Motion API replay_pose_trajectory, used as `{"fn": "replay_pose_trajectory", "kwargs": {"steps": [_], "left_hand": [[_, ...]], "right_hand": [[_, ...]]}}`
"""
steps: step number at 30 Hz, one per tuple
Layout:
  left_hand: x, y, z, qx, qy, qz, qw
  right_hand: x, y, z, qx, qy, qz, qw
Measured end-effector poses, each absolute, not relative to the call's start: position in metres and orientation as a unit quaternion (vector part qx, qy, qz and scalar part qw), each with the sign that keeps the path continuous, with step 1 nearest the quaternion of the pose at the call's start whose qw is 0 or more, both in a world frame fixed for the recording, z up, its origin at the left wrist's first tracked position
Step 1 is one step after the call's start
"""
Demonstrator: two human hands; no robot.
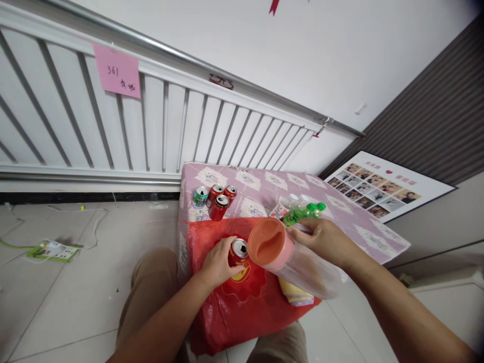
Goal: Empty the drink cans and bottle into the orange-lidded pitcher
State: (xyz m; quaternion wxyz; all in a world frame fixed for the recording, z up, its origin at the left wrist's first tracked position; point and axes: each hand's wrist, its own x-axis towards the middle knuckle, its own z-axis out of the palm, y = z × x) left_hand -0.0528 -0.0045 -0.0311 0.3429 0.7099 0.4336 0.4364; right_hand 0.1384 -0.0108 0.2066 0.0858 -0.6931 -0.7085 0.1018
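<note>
My left hand [218, 263] is wrapped round a red drink can [239, 250], which stands on a red plastic bag [212, 312] with its top opening showing. My right hand [323, 239] grips a clear plastic pitcher [312, 272] from its far side. The pitcher is tilted, with its orange lid [267, 242] close beside the can's top. Whether lid and can touch I cannot tell. A folded yellow cloth [297, 293] lies on the bag, partly below the pitcher.
Beyond the bag, several red cans [219, 206] and a green can [200, 196] stand on the patterned tablecloth [260, 184]. Bottles with green caps [312, 207] are behind my right hand. A white radiator [212, 131] lines the wall; a power strip [55, 250] lies on the floor.
</note>
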Motion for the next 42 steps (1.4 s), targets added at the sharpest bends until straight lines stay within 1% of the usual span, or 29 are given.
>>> {"fn": "replay_pose_trajectory", "kwargs": {"steps": [8,15,22,26,32,35,39,42], "left_hand": [[-0.054,-0.005,-0.029,0.710,0.436,0.434,0.344],[-0.052,-0.005,-0.030,0.709,0.434,0.435,0.346],[-0.049,-0.005,-0.030,0.708,0.436,0.430,0.351],[-0.047,-0.005,-0.033,0.701,0.447,0.422,0.363],[-0.044,-0.006,-0.038,0.695,0.465,0.414,0.359],[-0.044,-0.006,-0.039,0.693,0.469,0.418,0.353],[-0.043,-0.007,-0.043,0.695,0.478,0.407,0.352],[-0.041,-0.006,-0.048,0.696,0.489,0.398,0.344]], "right_hand": [[0.144,-0.011,0.195,-0.694,-0.702,0.107,0.119],[0.146,-0.015,0.189,-0.700,-0.693,0.117,0.125],[0.164,-0.013,0.187,-0.693,-0.677,0.184,0.163],[0.180,-0.005,0.199,-0.690,-0.649,0.221,0.232],[0.204,0.018,0.210,-0.683,-0.568,0.212,0.408],[0.209,0.036,0.196,-0.668,-0.521,0.212,0.488],[0.202,0.060,0.160,-0.638,-0.456,0.238,0.572],[0.193,0.077,0.128,-0.630,-0.434,0.236,0.599]]}}
